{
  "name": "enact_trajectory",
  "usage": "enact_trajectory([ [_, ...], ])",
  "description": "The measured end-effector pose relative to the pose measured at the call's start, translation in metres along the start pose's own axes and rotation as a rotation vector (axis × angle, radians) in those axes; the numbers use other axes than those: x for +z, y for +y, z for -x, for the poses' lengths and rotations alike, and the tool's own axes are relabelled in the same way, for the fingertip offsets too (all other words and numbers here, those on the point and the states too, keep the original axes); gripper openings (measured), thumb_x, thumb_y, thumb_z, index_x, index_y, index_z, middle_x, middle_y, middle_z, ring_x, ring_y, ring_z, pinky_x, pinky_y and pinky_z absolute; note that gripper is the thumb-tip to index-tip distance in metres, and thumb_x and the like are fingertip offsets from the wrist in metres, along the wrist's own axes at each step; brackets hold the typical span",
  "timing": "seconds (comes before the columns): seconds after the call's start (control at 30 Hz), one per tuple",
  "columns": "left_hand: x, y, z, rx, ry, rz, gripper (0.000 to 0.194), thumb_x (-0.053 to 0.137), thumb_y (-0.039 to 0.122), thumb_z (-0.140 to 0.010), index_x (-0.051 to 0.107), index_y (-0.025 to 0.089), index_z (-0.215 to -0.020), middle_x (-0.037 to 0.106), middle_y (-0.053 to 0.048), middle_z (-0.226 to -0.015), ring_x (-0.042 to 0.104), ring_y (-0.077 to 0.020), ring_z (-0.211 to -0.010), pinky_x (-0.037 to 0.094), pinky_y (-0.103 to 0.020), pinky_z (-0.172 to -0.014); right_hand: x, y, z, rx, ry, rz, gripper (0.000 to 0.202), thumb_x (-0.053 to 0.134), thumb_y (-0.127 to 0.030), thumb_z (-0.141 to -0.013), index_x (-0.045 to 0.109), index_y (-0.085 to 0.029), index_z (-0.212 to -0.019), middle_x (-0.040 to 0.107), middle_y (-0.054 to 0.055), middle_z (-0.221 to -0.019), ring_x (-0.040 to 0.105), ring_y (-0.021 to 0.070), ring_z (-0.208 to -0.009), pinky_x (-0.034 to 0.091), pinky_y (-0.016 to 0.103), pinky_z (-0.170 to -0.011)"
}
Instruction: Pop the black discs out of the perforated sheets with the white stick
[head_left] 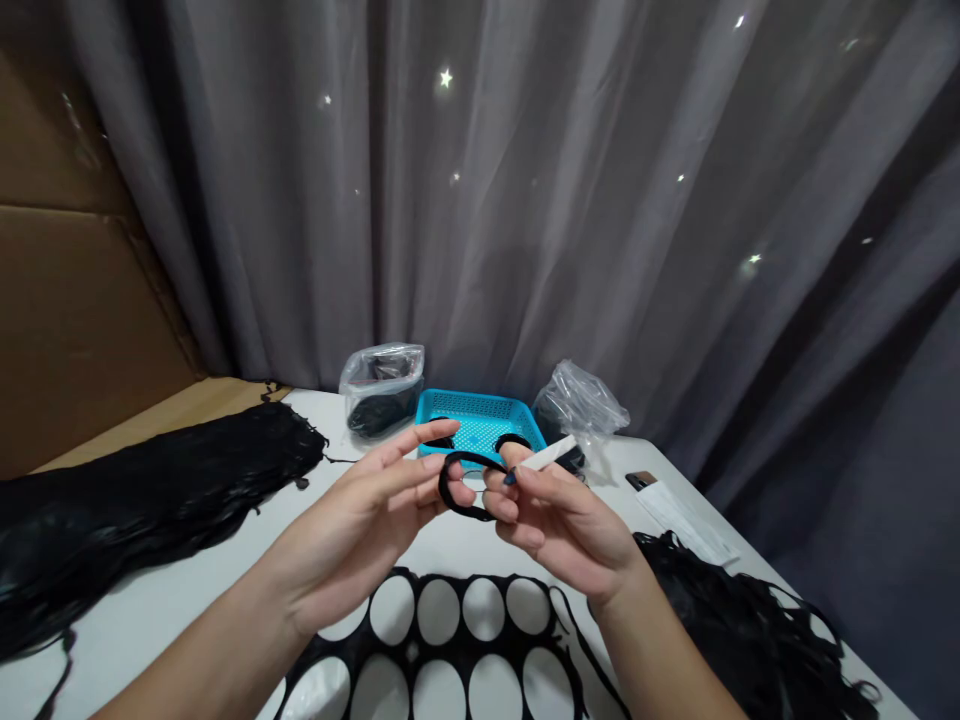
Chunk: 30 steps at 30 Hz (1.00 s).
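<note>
Above the middle of the table, my left hand (pixel 375 510) holds a black ring (pixel 450 497) by its left side, index finger stretched out over it. My right hand (pixel 570 525) pinches a slim white stick-like tool (pixel 550 453) with a dark blue tip at the ring's right side; its fingers touch the ring. Below my hands lies a black sheet with rows of round holes (pixel 412 652). Behind the ring stands a blue plastic basket (pixel 480 405) with black rings in it, partly hidden by my fingers.
Clear plastic bags (pixel 381 390) with black contents flank the basket. A long black bundle (pixel 150 490) lies left; loose black strips (pixel 735 620) lie right. Near the right edge are a phone (pixel 640 480) and a white packet (pixel 686 520). A cardboard box (pixel 82 300) stands at left, a grey curtain (pixel 480 200) behind.
</note>
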<state>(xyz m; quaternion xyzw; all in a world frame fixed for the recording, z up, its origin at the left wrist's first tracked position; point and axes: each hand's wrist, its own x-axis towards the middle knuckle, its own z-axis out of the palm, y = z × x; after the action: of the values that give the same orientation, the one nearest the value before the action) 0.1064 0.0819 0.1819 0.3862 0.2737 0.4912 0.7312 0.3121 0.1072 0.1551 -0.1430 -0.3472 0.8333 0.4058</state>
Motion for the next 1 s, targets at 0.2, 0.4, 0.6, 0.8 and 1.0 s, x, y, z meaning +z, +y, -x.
enact_trajectory([
  [0.2,-0.002,0.003,-0.001,-0.025,-0.039,0.021,0.039,0.054,0.043,-0.093,0.062,0.020,-0.125,0.071,-0.011,-0.107,0.066,-0.0257,-0.099,0.048,-0.041,-0.097,-0.014,0.003,-0.008,-0.048,0.007,0.062,0.033,0.080,-0.026,-0.075,0.047,-0.021,-0.075,0.057,0.001,-0.078,0.053,0.0119,-0.071,0.040,0.018,-0.052],
  [0.4,0.000,0.001,0.005,0.005,-0.102,-0.047,0.043,0.047,0.047,-0.099,0.058,0.022,-0.132,0.071,-0.009,-0.114,0.063,-0.0291,-0.113,0.038,-0.047,-0.108,-0.023,0.003,-0.016,-0.055,-0.020,0.038,0.034,0.081,-0.025,-0.074,0.048,-0.020,-0.073,0.062,0.001,-0.081,0.055,0.0114,-0.071,0.042,0.019,-0.058],
  [0.6,0.002,0.001,0.007,0.040,-0.119,-0.106,0.043,0.047,0.049,-0.100,0.059,0.024,-0.132,0.069,-0.009,-0.116,0.061,-0.0288,-0.114,0.040,-0.046,-0.106,-0.029,0.006,-0.021,-0.066,0.004,0.057,0.035,0.083,-0.027,-0.072,0.049,-0.020,-0.072,0.057,-0.003,-0.072,0.058,0.0104,-0.072,0.046,0.021,-0.065],
  [0.8,-0.018,-0.003,-0.018,0.070,0.018,-0.257,0.060,0.083,0.021,-0.076,0.059,0.029,-0.129,0.069,-0.004,-0.111,0.062,-0.0206,-0.111,0.044,-0.032,-0.101,-0.030,-0.005,-0.025,-0.162,0.031,0.341,0.041,0.089,-0.038,-0.066,0.053,-0.020,-0.072,0.065,0.000,-0.074,0.065,0.0154,-0.082,0.047,0.022,-0.064],
  [1.0,-0.042,-0.005,-0.049,0.025,0.250,-0.139,0.039,0.073,0.016,-0.080,0.064,0.022,-0.118,0.069,-0.010,-0.116,0.061,-0.0247,-0.121,0.049,-0.040,-0.103,-0.074,-0.066,-0.057,-0.146,0.198,0.893,0.035,0.083,-0.036,-0.070,0.054,-0.018,-0.072,0.069,0.003,-0.076,0.069,0.0169,-0.084,0.051,0.022,-0.065],
])
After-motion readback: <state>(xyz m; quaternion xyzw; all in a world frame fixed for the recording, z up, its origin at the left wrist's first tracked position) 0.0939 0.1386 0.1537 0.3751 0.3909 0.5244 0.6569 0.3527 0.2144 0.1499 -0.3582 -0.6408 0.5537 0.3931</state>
